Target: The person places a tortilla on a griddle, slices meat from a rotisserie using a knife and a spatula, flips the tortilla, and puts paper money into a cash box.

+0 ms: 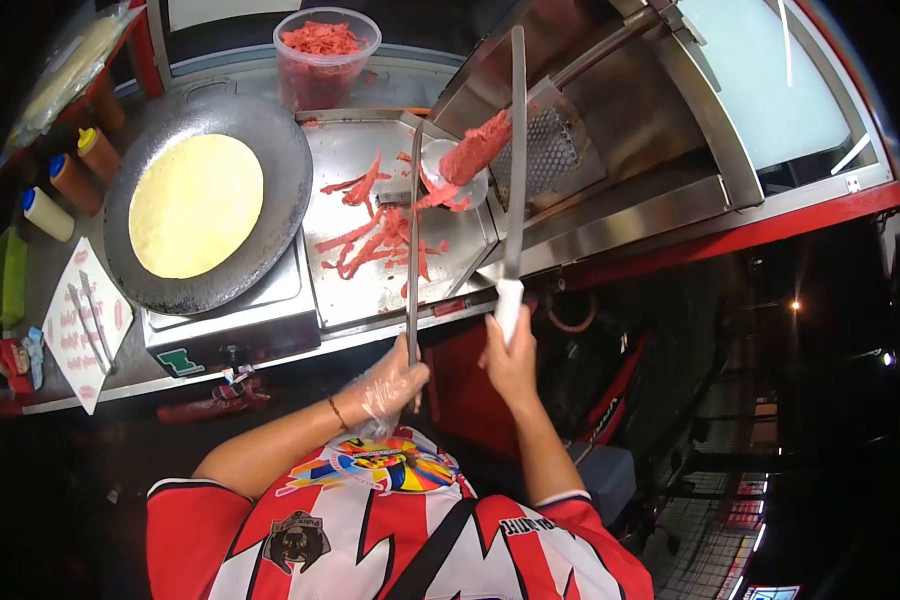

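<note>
My right hand has its fingers closed around the white handle of a long knife, whose blade rises to the right of the round griddle, my landmark. My left hand, in a clear plastic glove, has its fingers clamped on a long, thin metal tool; I cannot tell whether it is a second blade or a sharpening steel. It stands between the griddle and the knife, the two apart and nearly parallel.

The red meat cone lies well to the griddle's right, partly behind my blade. Meat strips are scattered over the steel tray just beside the griddle, and a yellow flatbread lies flat on it.

With two long lengths of metal so near each other, I judge a careless swing of the knife could knock the tool, glance off and reach my gloved fingers. The loose, thin glove could wrinkle or slip on the grip and turn the tool. Strips pushed too far could drop off the tray's near edge, and the flatbread could scorch if the griddle is hot and my attention stays on the meat.
</note>
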A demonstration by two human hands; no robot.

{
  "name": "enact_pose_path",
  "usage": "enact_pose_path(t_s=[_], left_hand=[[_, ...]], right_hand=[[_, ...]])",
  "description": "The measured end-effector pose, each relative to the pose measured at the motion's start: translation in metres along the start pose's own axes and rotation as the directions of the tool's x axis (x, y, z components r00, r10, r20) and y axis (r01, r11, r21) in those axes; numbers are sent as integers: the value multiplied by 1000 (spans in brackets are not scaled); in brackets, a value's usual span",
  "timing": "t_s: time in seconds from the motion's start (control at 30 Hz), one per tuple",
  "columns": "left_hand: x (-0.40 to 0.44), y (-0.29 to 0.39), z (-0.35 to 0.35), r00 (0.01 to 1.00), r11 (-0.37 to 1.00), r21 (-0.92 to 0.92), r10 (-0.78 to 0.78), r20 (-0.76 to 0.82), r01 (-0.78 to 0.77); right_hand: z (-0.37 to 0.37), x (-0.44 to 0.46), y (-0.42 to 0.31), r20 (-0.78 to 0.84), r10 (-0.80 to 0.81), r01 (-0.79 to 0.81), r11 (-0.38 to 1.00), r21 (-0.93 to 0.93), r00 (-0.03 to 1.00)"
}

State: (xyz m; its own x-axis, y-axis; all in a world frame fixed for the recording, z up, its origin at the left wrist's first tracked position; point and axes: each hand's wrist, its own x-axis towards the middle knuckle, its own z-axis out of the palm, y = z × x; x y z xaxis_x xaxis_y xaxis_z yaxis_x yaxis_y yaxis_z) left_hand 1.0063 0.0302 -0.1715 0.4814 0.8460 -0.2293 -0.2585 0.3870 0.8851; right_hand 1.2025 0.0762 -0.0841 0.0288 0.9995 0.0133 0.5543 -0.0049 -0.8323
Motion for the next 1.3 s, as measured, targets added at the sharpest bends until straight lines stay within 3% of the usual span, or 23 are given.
enact_pose_path(t_s=[0.07,0.17,0.27,0.33,0.4,0.5,0.6,0.7,0.73,0.8,0.87,0.9,0.93,0.97,1.13,1.2,1.3], left_hand=[[-7,-1,5,1000,999,32,-20,-2,20],[-10,-4,6,1000,998,56,-25,-6,25],[-5,-1,2,999,998,40,-38,8,38],[-1,1,-2,999,998,46,-50,-9,51],[-2,11,-3,998,996,63,-62,-12,63],[-2,12,-3,998,995,84,-60,-26,62],[3,8,-1,996,993,84,-80,-27,82],[6,12,-4,996,993,80,-80,-31,83],[7,13,-6,997,995,65,-71,-28,73],[7,14,-6,998,998,37,-59,-13,60],[6,12,-5,999,997,63,-47,-20,48],[7,8,-6,999,996,78,-44,-23,46],[9,5,-5,999,995,90,-37,-30,40],[10,5,-4,999,996,89,-23,-35,27],[17,12,-10,999,995,92,-24,-37,27],[18,9,-11,1000,992,123,-6,-25,9],[18,17,-8,998,990,137,-34,-46,40]], right_hand=[[31,34,-18,-88,-84,84,996,-3,993],[52,97,1,-135,-327,290,928,-233,935],[67,83,50,-114,-261,247,961,-123,959],[73,15,46,-56,-29,28,1000,-13,998],[77,-25,77,-107,-198,183,974,-135,974],[69,5,82,-22,-21,21,1000,13,1000],[75,69,82,-71,-238,230,968,-104,969],[76,20,104,-99,-177,168,981,-95,979],[75,-3,114,-127,-371,343,919,-196,920],[66,-34,131,-53,-62,56,993,-100,997],[66,-3,105,-53,-111,106,991,-83,992],[68,21,89,-43,-38,34,995,-89,998],[71,42,74,-70,-147,138,984,-116,987],[71,48,73,-64,-136,127,983,-132,989],[60,-24,128,-39,-127,118,976,-184,991],[55,-17,118,-33,-134,128,982,-140,990],[57,39,67,-10,-88,83,970,-228,996]])
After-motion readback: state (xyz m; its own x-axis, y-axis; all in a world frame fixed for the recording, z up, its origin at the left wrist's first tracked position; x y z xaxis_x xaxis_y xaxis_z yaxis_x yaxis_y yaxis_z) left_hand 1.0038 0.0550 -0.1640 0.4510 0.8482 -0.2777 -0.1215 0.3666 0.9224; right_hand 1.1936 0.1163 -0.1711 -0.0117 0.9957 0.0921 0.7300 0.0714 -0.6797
